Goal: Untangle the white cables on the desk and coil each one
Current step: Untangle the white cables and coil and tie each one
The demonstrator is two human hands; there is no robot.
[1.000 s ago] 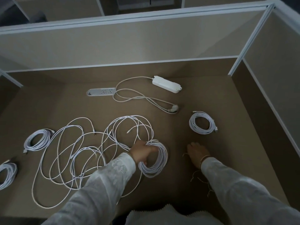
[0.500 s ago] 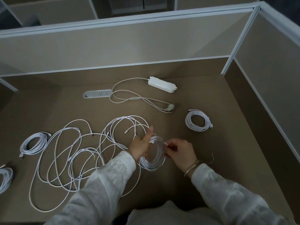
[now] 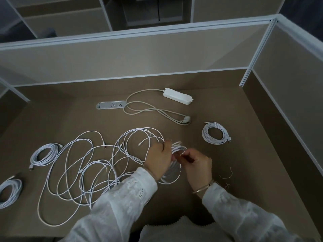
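Crowding both hands [image 3: 158,160] [image 3: 196,165]: loose tangle [image 3: 83,173] left, finished coil [image 3: 215,132] right.

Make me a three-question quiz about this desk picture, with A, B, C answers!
1. Where is the white power strip?
A. far side of the desk
B. under a sleeve
C. on the floor

2. How many finished coils lie untouched on the desk?
A. one
B. three
C. six

3. What is the left hand doing?
A. lying flat
B. pointing
C. holding a coil

Answers: 1 A, it lies near the partition. 2 B, two on the left, one on the right. 3 C, its fingers curl round the loops.
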